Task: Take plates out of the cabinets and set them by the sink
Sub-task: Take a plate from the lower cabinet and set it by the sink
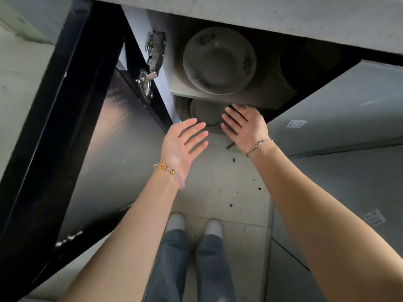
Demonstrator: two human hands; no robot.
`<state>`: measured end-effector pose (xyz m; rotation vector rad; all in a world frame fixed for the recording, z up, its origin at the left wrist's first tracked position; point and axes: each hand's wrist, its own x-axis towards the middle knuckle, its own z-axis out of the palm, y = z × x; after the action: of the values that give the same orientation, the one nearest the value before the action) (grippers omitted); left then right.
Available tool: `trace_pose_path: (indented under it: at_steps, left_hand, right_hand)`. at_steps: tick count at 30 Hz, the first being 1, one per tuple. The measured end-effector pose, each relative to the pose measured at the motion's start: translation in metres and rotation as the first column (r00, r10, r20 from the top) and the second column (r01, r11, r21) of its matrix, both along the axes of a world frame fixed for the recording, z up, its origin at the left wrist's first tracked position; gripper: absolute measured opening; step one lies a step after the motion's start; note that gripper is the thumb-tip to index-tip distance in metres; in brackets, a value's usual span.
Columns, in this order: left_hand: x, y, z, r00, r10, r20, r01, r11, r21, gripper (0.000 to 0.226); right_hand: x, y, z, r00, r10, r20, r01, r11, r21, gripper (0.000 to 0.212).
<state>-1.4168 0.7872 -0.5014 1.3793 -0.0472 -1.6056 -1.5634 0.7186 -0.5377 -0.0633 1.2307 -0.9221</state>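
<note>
- Pale tiled floor [220,182] lay below me, specked with dark crumbs; I stood facing a low cabinet under the countertop [261,18], its black door [91,131] swung wide to my left on a metal hinge [150,68].
- Upper shelf [222,97]: a stack of plates [219,59] sat near the front edge, with darker plates [290,68] at the right edge, in shadow.
- Lower shelf: another plate [205,113] lay just under the upper shelf's front edge, partly hidden.
- My left hand [181,144] and right hand [246,125] were both open and empty, palms turned toward each other on either side of the lower plate, not touching it.
- Judgement: palms faced inward to take the plate by opposite rims; low clearance would demand a flat draw outward.
</note>
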Motion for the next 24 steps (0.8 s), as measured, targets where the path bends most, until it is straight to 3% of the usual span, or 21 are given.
trace_pose_path:
  at_steps: [10,14,17,24]
  left_hand:
    - [0.005,-0.006,-0.026,1.000,0.000,-0.007,0.000,1.000,0.004,0.030]
    - [0.005,-0.001,-0.031,1.000,0.001,-0.026,-0.001,1.000,0.009,0.031]
    - [0.005,0.002,-0.031,0.999,0.003,-0.035,-0.002,1.000,0.011,0.030]
    - [0.001,0.022,-0.006,1.000,-0.011,-0.028,0.012,0.999,0.036,0.033]
  right_hand:
    - [0.023,-0.060,-0.042,0.999,-0.044,0.006,0.043,0.997,0.064,0.044]
    - [0.032,-0.071,-0.047,0.990,-0.137,-0.015,0.138,0.989,0.045,0.034]
    - [0.035,-0.076,-0.045,0.978,-0.196,-0.068,0.198,0.980,0.024,0.008]
    - [0.028,-0.042,-0.018,0.979,-0.173,-0.112,0.178,0.983,0.039,0.008]
